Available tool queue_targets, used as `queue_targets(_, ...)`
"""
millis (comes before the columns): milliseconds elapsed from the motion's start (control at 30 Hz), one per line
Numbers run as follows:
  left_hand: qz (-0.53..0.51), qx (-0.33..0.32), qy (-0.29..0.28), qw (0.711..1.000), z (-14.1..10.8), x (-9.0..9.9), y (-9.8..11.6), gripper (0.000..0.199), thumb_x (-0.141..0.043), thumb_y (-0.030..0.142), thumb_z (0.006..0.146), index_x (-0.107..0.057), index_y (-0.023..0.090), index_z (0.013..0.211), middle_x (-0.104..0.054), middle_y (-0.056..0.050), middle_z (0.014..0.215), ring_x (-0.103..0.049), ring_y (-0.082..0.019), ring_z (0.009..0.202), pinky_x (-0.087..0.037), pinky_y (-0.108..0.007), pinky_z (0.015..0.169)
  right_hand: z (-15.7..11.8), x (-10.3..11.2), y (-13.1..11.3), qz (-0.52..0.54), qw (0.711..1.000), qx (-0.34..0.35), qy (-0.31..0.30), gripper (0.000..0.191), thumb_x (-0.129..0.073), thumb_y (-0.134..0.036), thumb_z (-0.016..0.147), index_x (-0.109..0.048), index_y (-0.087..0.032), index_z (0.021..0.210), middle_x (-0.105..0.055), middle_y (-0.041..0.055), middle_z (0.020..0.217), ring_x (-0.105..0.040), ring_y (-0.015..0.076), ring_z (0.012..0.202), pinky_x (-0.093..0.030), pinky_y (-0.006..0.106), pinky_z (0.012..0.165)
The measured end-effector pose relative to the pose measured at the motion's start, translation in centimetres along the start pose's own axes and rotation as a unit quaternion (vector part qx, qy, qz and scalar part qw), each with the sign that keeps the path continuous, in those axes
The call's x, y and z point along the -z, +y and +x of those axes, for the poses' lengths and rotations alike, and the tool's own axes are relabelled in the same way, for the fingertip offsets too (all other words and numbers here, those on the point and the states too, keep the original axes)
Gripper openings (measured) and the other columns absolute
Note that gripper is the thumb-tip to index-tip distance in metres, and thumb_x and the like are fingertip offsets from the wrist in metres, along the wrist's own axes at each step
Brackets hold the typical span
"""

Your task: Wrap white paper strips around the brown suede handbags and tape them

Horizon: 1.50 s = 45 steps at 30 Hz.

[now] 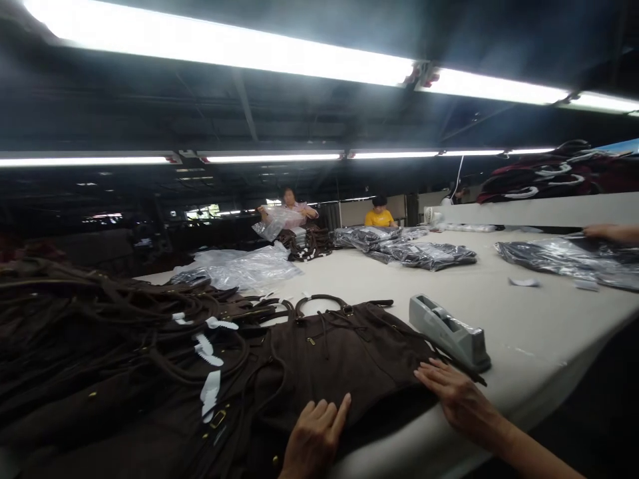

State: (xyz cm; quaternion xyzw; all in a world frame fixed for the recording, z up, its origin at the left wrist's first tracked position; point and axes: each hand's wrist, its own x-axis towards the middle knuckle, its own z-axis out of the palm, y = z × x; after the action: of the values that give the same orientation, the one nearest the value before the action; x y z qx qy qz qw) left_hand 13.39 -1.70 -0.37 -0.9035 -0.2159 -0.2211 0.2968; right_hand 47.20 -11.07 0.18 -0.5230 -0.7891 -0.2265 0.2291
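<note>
A dark brown bag (344, 352) with looped handles lies flat at the front of the pale table. My left hand (315, 432) rests on its lower part, fingers curled and the index finger extended, with nothing visibly held. On the bag's right edge lies my right hand (456, 398), its fingers stretched out flat. Just beyond that hand stands a grey tape dispenser (449, 332). More brown bags (114, 372) with white paper tags (210, 396) are heaped to the left.
Clear plastic bags (239, 266) lie across the table (369, 286). Plastic-wrapped dark items (424, 254) sit farther back, others (559, 256) at right near another person's hand (612, 233). Two people are behind the table, one holding plastic. Dark items (539, 173) are piled at upper right.
</note>
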Motion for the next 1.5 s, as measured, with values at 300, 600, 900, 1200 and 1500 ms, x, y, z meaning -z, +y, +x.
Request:
queue_targets(300, -0.107, 0.081, -0.206, 0.969, 0.4, 3.8, -1.1, 0.093, -0.049, 0.002, 0.072, -0.013, 0.042, 0.147, -0.056, -0.002, 0.100, -0.052, -0.020, 0.088, -0.042, -0.037, 0.081, 10.8, 2.6, -2.1, 0.038, 0.952, -0.160, -0.259, 0.048, -0.029, -0.047, 0.098, -0.062, -0.017, 0.116, -0.071, 0.0114, 0.090, -0.066, 0.0260, 0.088, -0.044, 0.034, 0.079)
queue_targets(600, -0.296, 0.195, -0.264, 0.897, -0.5, 4.5, -3.6, 0.047, -0.039, 0.046, 0.094, -0.044, 0.033, 0.138, -0.057, -0.004, 0.106, -0.056, -0.018, 0.102, -0.047, -0.033, 0.092, 7.6, -2.0, -2.9, 0.118, 0.965, -0.170, -0.162, 0.043, -0.032, -0.045, 0.099, -0.057, -0.027, 0.130, -0.056, 0.0068, 0.128, -0.044, 0.0222, 0.126, -0.017, 0.045, 0.114)
queue_targets(900, 0.012, 0.106, -0.212, 0.971, 4.1, 4.3, -6.2, 0.044, -0.039, 0.006, 0.085, -0.060, 0.009, 0.123, -0.048, -0.018, 0.141, -0.033, -0.028, 0.139, -0.020, -0.048, 0.118, 8.0, -3.5, -2.7, 0.061, 0.946, -0.232, -0.218, 0.063, -0.032, -0.055, 0.094, -0.041, -0.017, 0.143, -0.032, 0.0113, 0.153, -0.017, 0.0265, 0.144, -0.007, 0.048, 0.117)
queue_targets(1200, 0.054, 0.404, -0.191, 0.893, -2.5, 1.9, -4.9, 0.060, -0.035, 0.037, 0.095, -0.032, 0.002, 0.143, -0.024, -0.026, 0.152, -0.027, -0.036, 0.141, -0.037, -0.052, 0.106, 6.3, -7.9, -1.4, -0.117, 0.926, -0.328, -0.145, 0.073, -0.040, -0.045, 0.084, -0.041, 0.003, 0.138, -0.032, 0.0268, 0.149, -0.022, 0.0377, 0.141, -0.008, 0.054, 0.115)
queue_targets(1500, 0.062, 0.387, -0.186, 0.901, -3.0, 2.6, -4.5, 0.064, -0.044, 0.041, 0.091, -0.034, 0.005, 0.143, -0.027, -0.025, 0.152, -0.026, -0.038, 0.141, -0.027, -0.055, 0.112, 6.7, -6.0, -2.6, -0.092, 0.904, -0.352, -0.226, 0.074, -0.034, -0.053, 0.089, -0.038, -0.001, 0.142, -0.033, 0.0281, 0.148, -0.027, 0.0403, 0.138, -0.016, 0.061, 0.108)
